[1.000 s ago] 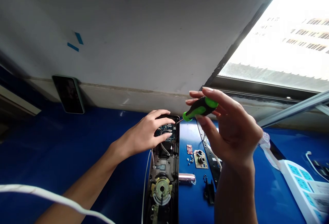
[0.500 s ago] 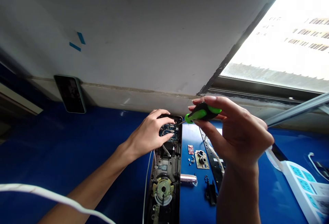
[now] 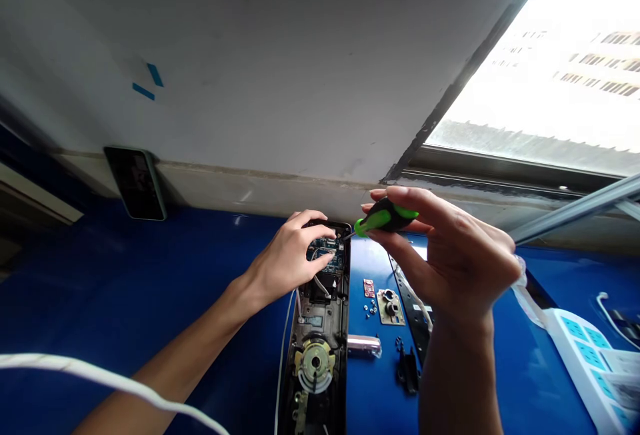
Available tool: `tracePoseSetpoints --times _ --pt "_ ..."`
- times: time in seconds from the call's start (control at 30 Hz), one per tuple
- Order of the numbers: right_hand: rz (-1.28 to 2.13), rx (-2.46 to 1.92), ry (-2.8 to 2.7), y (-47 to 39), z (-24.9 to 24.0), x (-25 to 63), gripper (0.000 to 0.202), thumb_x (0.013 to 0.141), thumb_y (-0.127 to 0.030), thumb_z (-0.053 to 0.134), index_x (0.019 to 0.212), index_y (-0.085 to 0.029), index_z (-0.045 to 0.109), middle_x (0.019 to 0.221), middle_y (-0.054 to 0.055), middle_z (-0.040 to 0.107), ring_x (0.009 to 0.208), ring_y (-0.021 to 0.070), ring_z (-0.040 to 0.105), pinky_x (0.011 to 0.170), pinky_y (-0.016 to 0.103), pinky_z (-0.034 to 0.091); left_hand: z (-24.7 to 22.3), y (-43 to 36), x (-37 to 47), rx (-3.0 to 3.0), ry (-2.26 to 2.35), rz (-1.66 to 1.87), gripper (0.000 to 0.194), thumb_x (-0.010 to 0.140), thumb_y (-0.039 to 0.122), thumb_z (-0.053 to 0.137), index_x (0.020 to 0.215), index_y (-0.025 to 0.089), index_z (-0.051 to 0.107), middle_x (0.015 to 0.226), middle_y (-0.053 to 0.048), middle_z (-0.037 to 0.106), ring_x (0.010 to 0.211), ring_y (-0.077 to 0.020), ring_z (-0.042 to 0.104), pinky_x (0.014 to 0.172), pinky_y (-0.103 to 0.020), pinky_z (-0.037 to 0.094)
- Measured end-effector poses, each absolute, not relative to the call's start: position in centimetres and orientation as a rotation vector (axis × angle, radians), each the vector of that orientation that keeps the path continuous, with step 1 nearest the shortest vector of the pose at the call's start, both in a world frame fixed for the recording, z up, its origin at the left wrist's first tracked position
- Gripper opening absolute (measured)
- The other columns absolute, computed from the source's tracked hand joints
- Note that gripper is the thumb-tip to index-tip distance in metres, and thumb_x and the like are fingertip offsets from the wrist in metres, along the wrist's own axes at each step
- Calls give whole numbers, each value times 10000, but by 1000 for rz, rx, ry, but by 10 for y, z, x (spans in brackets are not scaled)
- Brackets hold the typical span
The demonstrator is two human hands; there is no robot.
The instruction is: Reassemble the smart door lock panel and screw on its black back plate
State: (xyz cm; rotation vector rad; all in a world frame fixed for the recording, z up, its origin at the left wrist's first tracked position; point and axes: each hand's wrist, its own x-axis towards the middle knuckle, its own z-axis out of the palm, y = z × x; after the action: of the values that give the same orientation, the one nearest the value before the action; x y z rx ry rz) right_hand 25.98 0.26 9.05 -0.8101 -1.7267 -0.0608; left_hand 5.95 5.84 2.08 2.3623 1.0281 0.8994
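Note:
In the head view a long black device housing [image 3: 342,328] lies open, with a blue circuit board [image 3: 330,263] at its far end and a round metal mechanism [image 3: 315,363] lower down. My left hand [image 3: 287,252] curls over the far left side of the housing, its thumb and fingers on or just above the board. My right hand [image 3: 445,248] grips a green and black screwdriver [image 3: 383,216] between thumb and fingers. The screwdriver's shaft slants down left, its tip near the board's upper right corner. Whether the tip sits in a screw cannot be made out.
Right of the housing lie a small red board [image 3: 369,288], several screws [image 3: 370,310], a metal plate [image 3: 391,307], a pinkish cylinder [image 3: 364,346] and a black bracket [image 3: 408,371]. A white power strip [image 3: 575,362] stands at right, a phone [image 3: 135,183] leans at left, and a white cable [image 3: 100,385] crosses the front.
The right hand and screwdriver have shifted slightly left in view, as have the housing and loose parts. Both hands keep much the same pose.

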Motion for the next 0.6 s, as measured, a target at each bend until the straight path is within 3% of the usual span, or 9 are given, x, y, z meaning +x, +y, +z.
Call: tracePoseSetpoints --times 0.6 --pt "9 -837 -1760 -4 94 262 678 836 -29 782 1390 -398 654 1269 -35 772 1087 243 778 874 415 719 23 59 56 2438 1062 879 273 887 276 757 1150 206 770 1342 -107 637 1241 -291 626 1104 -486 541"
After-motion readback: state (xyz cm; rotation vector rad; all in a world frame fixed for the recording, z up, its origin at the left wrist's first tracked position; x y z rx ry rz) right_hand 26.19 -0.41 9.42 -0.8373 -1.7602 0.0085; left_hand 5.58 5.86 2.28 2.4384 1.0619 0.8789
